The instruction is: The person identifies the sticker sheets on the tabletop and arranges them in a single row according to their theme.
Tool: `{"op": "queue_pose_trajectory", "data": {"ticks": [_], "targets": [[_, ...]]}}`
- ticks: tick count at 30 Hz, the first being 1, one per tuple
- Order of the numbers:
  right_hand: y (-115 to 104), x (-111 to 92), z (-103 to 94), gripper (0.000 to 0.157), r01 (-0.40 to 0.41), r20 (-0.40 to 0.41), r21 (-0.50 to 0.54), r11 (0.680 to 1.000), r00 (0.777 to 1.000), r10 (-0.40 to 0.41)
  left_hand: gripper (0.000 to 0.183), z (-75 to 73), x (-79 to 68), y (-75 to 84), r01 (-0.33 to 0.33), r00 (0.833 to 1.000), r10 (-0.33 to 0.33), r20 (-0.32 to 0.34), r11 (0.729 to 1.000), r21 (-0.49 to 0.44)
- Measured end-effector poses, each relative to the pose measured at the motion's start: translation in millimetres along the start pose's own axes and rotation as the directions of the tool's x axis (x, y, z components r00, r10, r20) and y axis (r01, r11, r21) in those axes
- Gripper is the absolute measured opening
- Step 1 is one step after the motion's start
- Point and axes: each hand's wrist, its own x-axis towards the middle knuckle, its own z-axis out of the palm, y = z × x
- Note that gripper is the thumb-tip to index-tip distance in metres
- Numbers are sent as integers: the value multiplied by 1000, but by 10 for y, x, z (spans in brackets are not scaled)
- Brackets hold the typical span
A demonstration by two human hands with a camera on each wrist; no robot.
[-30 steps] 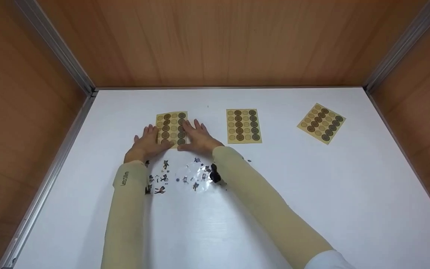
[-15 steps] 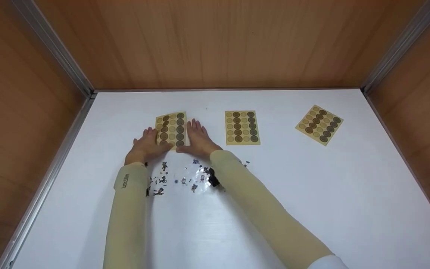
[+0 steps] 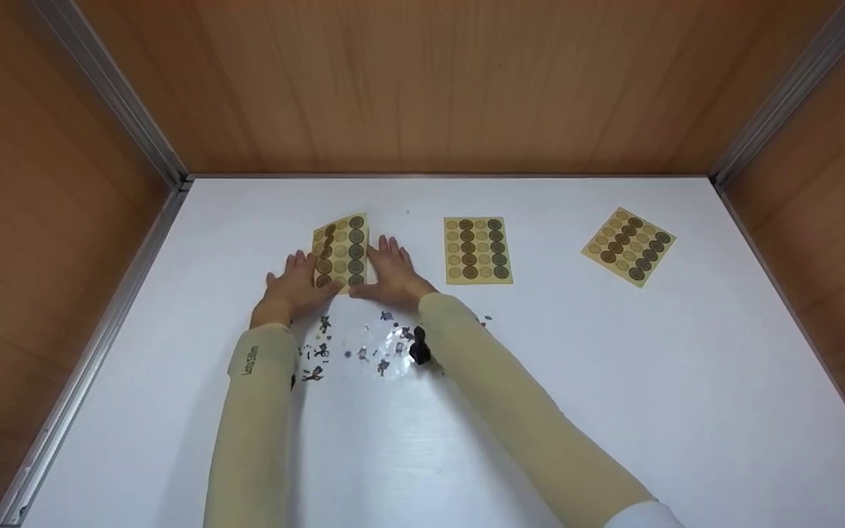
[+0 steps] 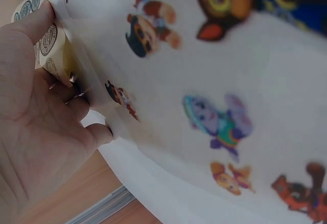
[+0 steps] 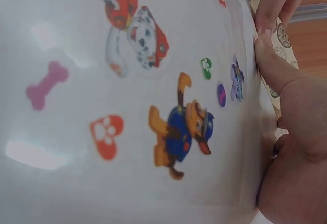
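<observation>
A yellowish sheet of round stickers lies at left in the head view, its left side lifted and bent. My left hand holds its left side, thumb over the lower edge and fingers at the raised side; the left wrist view shows the thumb on the sheet, some fingers partly hidden. My right hand rests along the right edge with straight fingers, its thumb at the bottom edge. The right wrist view brings the right thumb close to the left hand's thumb, with much of the sheet covered.
Two similar sheets lie to the right: one straight, one turned at an angle. Nearer me, a clear sheet with cartoon dog stickers lies under the forearms. A small black object is beside my right sleeve. Wooden walls surround the white table.
The sheet's left side has risen and bent further, and its upper corner stands higher. My right fingers have come off its top to the right edge. The other sheets stay put.
</observation>
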Motion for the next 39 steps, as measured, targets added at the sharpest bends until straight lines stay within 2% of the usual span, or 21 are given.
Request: {"op": "queue_pose_trajectory", "data": {"ticks": [2, 4, 7, 9, 11, 14, 18, 21, 24, 30, 33, 37, 39], "targets": [[22, -21, -32, 91, 12, 8, 88, 996, 1000, -13, 93, 12, -4, 12, 3, 1000, -3, -1, 1000, 0], [49, -43, -65, 83, 3, 18, 210, 978, 1000, -7, 94, 19, -10, 24, 4, 1000, -4, 0, 1000, -2], [85, -65, -95, 68, -24, 36, 395, 918, 999, 11, 94, 29, -14, 39, 9, 1000, -9, 3, 1000, 1], [104, -65, -98, 62, -39, 44, 483, 875, 999, 20, 95, 36, -20, 51, 20, 1000, -20, 3, 1000, -1], [125, -55, -90, 58, -33, 46, 541, 841, 999, 9, 95, 45, -25, 76, 31, 999, -31, 5, 1000, -2], [151, -49, -82, 59, -10, 31, 589, 808, 999, -10, 100, 62, -33, 110, 52, 999, -52, 5, 999, -15], [176, -43, -82, 57, 11, 7, 683, 730, 1000, -21, 108, 80, -36, 137, 58, 998, -58, -5, 998, -22], [192, -30, -80, 56, 22, -16, 755, 655, 1000, -16, 113, 87, -28, 147, 49, 999, -49, -12, 999, -22], [193, -25, -75, 57, 43, -42, 770, 636, 999, -17, 114, 88, -15, 155, 42, 999, -42, -9, 998, -40], [194, -21, -46, 58, 81, -81, 750, 656, 996, -31, 114, 99, -1, 158, 47, 999, -49, -19, 996, -70], [215, -20, -48, 58, 83, -85, 766, 637, 996, -28, 114, 124, 22, 173, 36, 999, -39, -33, 996, -80], [230, -27, -65, 57, 67, -78, 805, 589, 997, -8, 114, 168, 63, 205, 11, 999, -15, -41, 995, -99], [234, -19, -68, 58, 67, -84, 810, 582, 996, 2, 114, 180, 72, 220, 3, 999, -8, -42, 994, -111]]}}
